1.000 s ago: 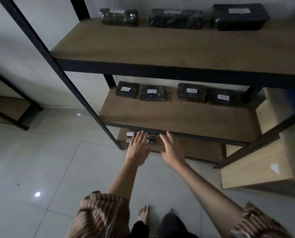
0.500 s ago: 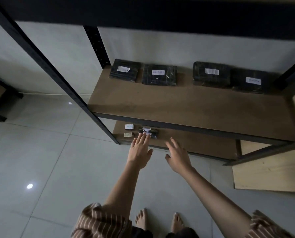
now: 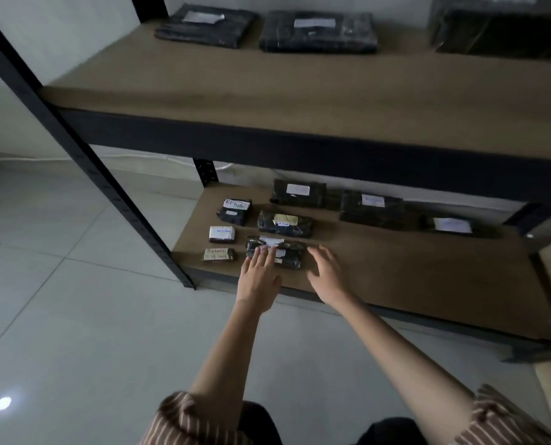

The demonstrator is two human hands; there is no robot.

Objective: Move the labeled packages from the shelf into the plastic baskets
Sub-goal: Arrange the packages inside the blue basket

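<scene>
On the bottom shelf (image 3: 396, 284) lie several dark wrapped packages with white labels. The nearest one, a long dark package (image 3: 283, 252), lies by the shelf's front edge. My left hand (image 3: 258, 277) reaches over it with straight fingers, the fingertips on its left part. My right hand (image 3: 325, 274) hovers open just right of that package, fingers spread. Behind it sits another long package (image 3: 285, 223), and to the left a package marked RETURN (image 3: 235, 211) and two small labelled ones (image 3: 222, 234) (image 3: 218, 254). No plastic basket is in view.
Three more dark packages (image 3: 299, 194) (image 3: 372, 208) (image 3: 454, 226) line the back of the bottom shelf. The middle shelf (image 3: 299, 91) above carries further packages (image 3: 317, 32) and overhangs the lower one. A black steel upright (image 3: 84, 155) slants at the left over grey floor tiles.
The view has dropped and moved closer, so the bottom shelf now shows fully. Both hands have advanced onto that shelf; my left fingertips now touch the nearest package.
</scene>
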